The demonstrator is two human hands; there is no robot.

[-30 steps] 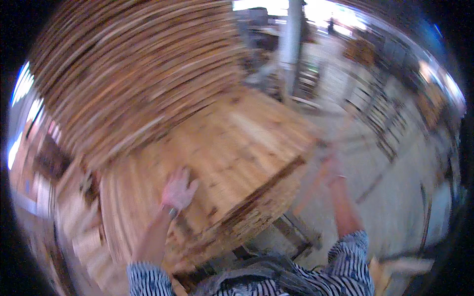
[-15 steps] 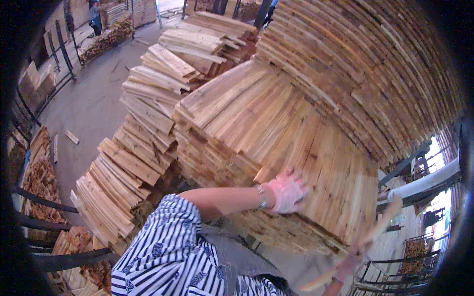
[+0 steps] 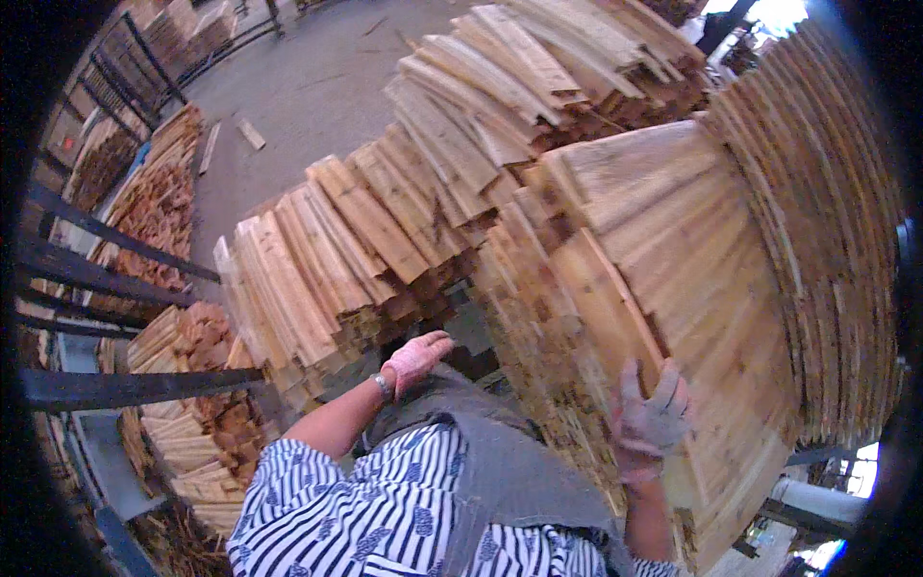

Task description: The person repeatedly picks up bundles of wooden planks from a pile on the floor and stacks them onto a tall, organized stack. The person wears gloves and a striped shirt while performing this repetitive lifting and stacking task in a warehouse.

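Observation:
My right hand point(image 3: 652, 418), in a pale pinkish work glove, grips the near end of a wooden board point(image 3: 606, 308). That board lies tilted along the left edge of a tall stack of boards point(image 3: 726, 279), its light narrow edge facing up. Away from the stack, my left hand point(image 3: 419, 357) hovers in front of my grey apron, gloved as well. Its fingers are stretched out and nothing shows in them. Beyond the left hand runs a long row of loose boards point(image 3: 346, 240), piled in leaning, uneven bundles.
A high wall of stacked boards point(image 3: 817, 240) closes off the right side. Dark metal bars point(image 3: 144, 387) jut in from the left, near piles of wood offcuts point(image 3: 159, 207). Two loose pieces lie on the grey floor point(image 3: 308, 96). A pale pipe point(image 3: 822, 502) is at lower right.
My view has swung left. My left hand has come off the stack's top and back toward my body. My right hand has brought a board from the lower right onto the stack's left edge.

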